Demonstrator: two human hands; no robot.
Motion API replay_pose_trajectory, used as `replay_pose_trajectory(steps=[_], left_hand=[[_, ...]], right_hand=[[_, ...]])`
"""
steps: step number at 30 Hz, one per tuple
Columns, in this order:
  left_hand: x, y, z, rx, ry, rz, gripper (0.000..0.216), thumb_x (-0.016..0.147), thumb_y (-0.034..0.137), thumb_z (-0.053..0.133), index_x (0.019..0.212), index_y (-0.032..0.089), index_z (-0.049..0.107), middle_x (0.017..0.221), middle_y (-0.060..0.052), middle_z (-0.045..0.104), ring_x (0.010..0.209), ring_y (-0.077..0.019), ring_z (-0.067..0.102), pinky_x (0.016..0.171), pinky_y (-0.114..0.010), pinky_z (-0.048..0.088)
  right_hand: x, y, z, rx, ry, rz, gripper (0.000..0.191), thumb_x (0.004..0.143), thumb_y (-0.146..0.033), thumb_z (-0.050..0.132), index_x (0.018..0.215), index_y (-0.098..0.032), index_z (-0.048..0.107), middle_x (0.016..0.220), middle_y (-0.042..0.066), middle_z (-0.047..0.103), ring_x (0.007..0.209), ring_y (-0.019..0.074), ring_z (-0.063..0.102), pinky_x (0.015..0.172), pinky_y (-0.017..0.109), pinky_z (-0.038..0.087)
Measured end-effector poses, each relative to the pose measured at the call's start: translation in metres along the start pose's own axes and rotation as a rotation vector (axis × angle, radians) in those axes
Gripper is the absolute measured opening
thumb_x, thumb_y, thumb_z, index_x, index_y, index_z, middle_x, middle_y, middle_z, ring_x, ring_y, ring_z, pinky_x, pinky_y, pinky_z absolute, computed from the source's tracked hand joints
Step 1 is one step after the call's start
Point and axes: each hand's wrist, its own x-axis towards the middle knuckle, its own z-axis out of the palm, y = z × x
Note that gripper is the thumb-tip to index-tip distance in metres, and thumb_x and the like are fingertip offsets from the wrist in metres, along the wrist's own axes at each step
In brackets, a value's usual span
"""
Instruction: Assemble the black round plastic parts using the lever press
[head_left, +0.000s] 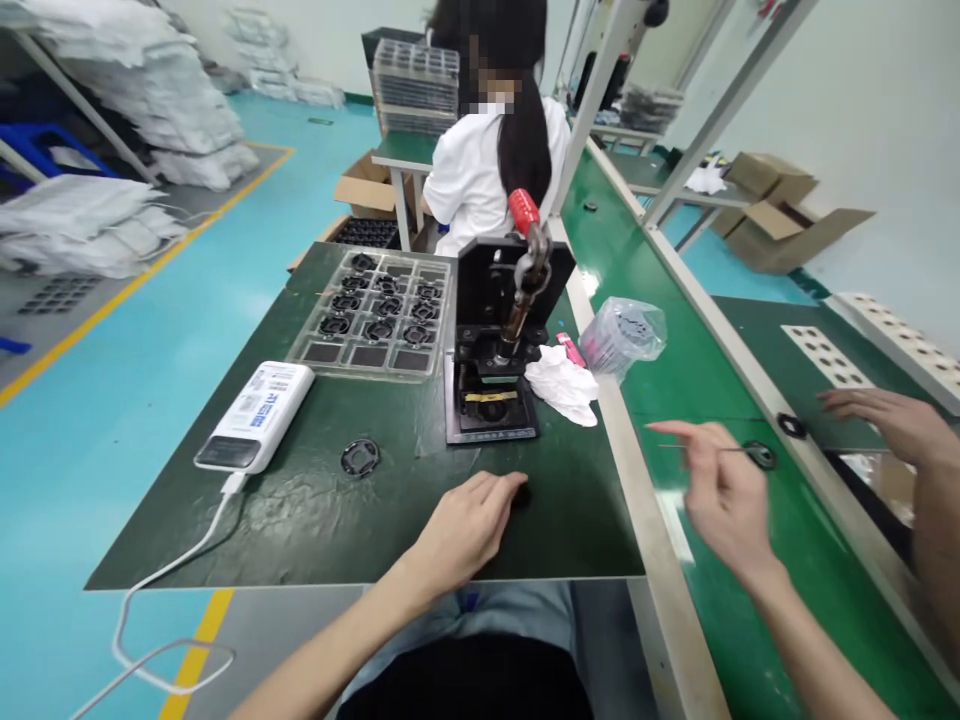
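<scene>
Above the front of the dark green table, my left hand [469, 525] has its fingers closed at a small black part [523, 493], mostly hidden by the fingertips. My right hand [727, 490] is over the green conveyor belt, pinching a thin metal tool [679, 447]; motion blurs it. By the knuckles of that hand, a round black part [761, 456] shows on the belt side. In front of my left hand stands a black clamp fixture [491, 400] with a red-handled toggle lever [523, 210]. A yellow strip [491, 398] lies across its seat. A black ring-shaped part [361, 458] lies to the left.
A clear tray [367, 357] holds several black parts. A white power bank [259, 415] with a cable lies left. White cloth [566, 385] and a plastic bag [626, 335] are beside the fixture. Another person's hand [892, 420] reaches in from the right; a person [465, 180] sits ahead.
</scene>
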Motion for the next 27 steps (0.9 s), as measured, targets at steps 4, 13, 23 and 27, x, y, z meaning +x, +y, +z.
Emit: replay_pose_trajectory(steps=[4, 13, 23, 27], left_hand=[[-0.016, -0.002, -0.005, -0.010, 0.117, -0.151, 0.028, 0.104, 0.013, 0.040, 0.128, 0.021, 0.052, 0.103, -0.008, 0.072, 0.092, -0.0214, 0.071, 0.082, -0.036, 0.061], [-0.033, -0.007, -0.035, -0.052, 0.036, -0.144, 0.033, 0.101, 0.015, 0.047, 0.132, 0.022, 0.054, 0.124, -0.009, 0.069, 0.110, -0.0243, 0.065, 0.093, -0.040, 0.060], [-0.026, -0.016, -0.032, -0.053, -0.092, -0.040, 0.045, 0.095, 0.026, 0.067, 0.138, 0.024, 0.054, 0.116, -0.009, 0.073, 0.107, -0.0259, 0.066, 0.088, -0.040, 0.059], [-0.034, -0.003, -0.015, 0.069, 0.069, -0.182, 0.050, 0.091, 0.045, 0.073, 0.131, 0.021, 0.054, 0.111, -0.010, 0.073, 0.098, -0.0291, 0.067, 0.082, -0.044, 0.059]], right_hand=[[0.012, -0.045, 0.066, 0.352, -0.253, -0.001, 0.032, 0.104, -0.041, 0.048, 0.095, -0.022, 0.072, 0.080, 0.005, 0.068, 0.072, 0.0170, 0.066, 0.066, 0.031, 0.056], [0.054, -0.049, 0.147, 0.526, -0.355, 0.114, 0.044, 0.092, -0.057, 0.061, 0.094, -0.016, 0.077, 0.094, 0.011, 0.077, 0.080, 0.0210, 0.074, 0.071, 0.033, 0.062], [0.055, -0.055, 0.152, 0.324, -0.277, -0.004, 0.030, 0.095, -0.037, 0.057, 0.084, -0.019, 0.079, 0.089, 0.010, 0.079, 0.074, 0.0203, 0.072, 0.069, 0.032, 0.059], [0.034, -0.061, 0.130, 0.415, -0.102, 0.020, 0.029, 0.099, -0.035, 0.054, 0.094, -0.020, 0.077, 0.090, 0.008, 0.077, 0.078, 0.0189, 0.072, 0.076, 0.034, 0.061]])
